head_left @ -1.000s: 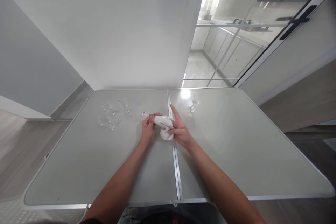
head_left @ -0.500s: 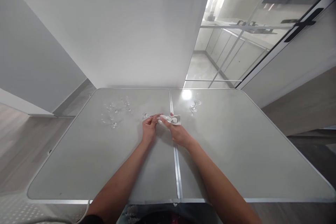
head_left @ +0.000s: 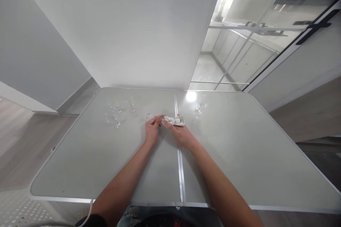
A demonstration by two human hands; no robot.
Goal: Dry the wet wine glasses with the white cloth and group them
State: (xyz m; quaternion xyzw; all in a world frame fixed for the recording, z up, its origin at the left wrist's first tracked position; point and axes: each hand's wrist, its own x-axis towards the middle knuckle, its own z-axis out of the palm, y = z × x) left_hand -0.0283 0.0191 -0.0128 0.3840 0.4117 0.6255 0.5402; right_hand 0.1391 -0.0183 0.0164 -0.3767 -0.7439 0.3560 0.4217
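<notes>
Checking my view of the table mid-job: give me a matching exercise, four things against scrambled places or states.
1. Lone clear stemmed glass
2. Cluster of clear glasses
3. Soft white cloth
4. Bare left hand

A. In the right hand
B. Standing right of the silver metal seam
C. Holding the clear held glass at its stem
D. On the grey table's left half

Pairs: 1-B, 2-D, 3-A, 4-C
</notes>
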